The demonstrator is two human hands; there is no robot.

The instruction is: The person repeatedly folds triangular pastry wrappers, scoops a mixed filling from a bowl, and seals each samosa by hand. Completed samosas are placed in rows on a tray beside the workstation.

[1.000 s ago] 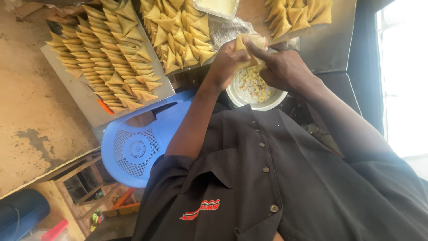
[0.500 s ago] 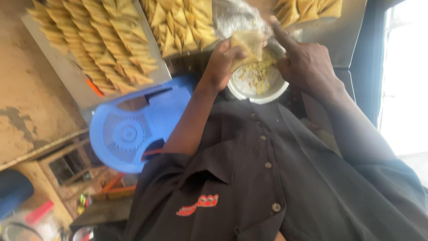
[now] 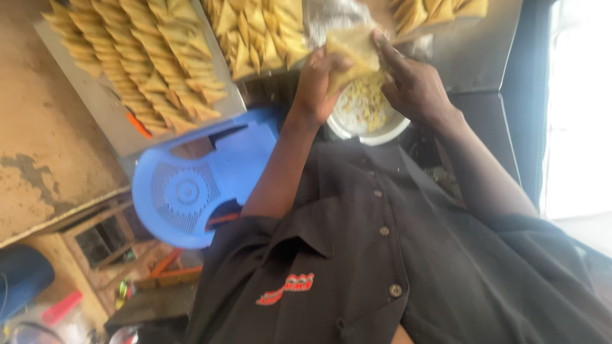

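Note:
My left hand point(image 3: 317, 81) and my right hand point(image 3: 414, 83) meet around one pale folded pastry point(image 3: 352, 52), each gripping a side of it. They hold it just above a white bowl point(image 3: 377, 136) of yellowish filling, which sits against my dark shirt. The right hand's fingers lie along the pastry's upper edge. Part of the bowl is hidden behind both hands.
A metal tray point(image 3: 105, 118) with rows of folded triangular pastries lies at the upper left; more pastries point(image 3: 255, 32) are stacked beside it and at the top right point(image 3: 440, 9). A blue plastic stool point(image 3: 191, 188) stands under the tray. A wooden frame point(image 3: 102, 239) is lower left.
Both hands have kept hold of the pastry over the bowl and lifted it slightly. The view has shifted, so the trays and stool sit further left and lower.

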